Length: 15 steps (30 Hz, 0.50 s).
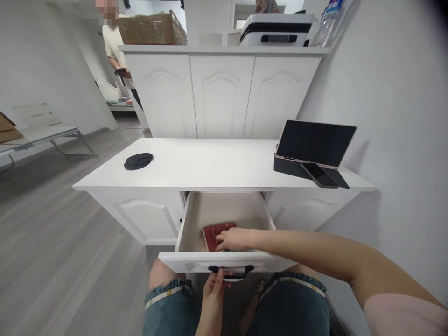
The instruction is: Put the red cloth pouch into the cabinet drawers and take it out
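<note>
A white drawer (185, 224) stands pulled out from the low white desk (210, 168) in front of me. A dark red booklet (213, 233) lies flat inside it near the front. My right hand (233, 239) reaches into the drawer and rests on the booklet's right side, fingers curled over its edge. My left hand (213, 291) is below the drawer front, its fingers closed around the black drawer handle (231, 270). My knees in denim shorts show under the drawer.
On the desk lie a black round pad (138, 161) at the left and a tablet (315, 142) on a stand with a phone (319, 175) at the right. White cabinets (220, 93) stand behind. A person (117, 51) stands at the far left holding a phone.
</note>
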Tool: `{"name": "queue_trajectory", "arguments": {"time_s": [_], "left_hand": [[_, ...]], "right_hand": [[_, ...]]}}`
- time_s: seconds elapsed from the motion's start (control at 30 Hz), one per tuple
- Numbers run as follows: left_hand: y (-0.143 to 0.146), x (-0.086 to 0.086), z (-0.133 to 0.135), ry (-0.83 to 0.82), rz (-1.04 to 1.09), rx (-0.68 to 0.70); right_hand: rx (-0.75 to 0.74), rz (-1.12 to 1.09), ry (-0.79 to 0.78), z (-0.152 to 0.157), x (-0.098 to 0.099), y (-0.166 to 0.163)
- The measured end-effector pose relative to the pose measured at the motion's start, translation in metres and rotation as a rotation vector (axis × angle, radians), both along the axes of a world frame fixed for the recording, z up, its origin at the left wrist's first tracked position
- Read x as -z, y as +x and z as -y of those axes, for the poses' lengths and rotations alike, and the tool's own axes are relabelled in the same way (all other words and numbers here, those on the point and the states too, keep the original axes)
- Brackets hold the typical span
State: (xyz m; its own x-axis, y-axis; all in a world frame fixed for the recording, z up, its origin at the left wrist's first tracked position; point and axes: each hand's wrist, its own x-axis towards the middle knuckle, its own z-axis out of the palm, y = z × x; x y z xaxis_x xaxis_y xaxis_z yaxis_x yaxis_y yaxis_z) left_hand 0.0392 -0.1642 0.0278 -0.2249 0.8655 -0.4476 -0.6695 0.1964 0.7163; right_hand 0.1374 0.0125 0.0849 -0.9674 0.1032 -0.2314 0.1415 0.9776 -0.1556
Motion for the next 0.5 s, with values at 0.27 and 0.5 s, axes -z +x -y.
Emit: {"name": "queue_trajectory", "arguments": {"time_s": [0.27,0.5], "left_hand": [[-0.002,0.0,-0.004,0.006,0.004,0.015],[-0.002,0.007,-0.005,0.001,-0.014,0.022]], "right_hand": [[-0.102,-0.051,-0.084,-0.011,0.01,0.002],[-0.102,-0.059,-0.086,-0.026,0.017,-0.021]]}}
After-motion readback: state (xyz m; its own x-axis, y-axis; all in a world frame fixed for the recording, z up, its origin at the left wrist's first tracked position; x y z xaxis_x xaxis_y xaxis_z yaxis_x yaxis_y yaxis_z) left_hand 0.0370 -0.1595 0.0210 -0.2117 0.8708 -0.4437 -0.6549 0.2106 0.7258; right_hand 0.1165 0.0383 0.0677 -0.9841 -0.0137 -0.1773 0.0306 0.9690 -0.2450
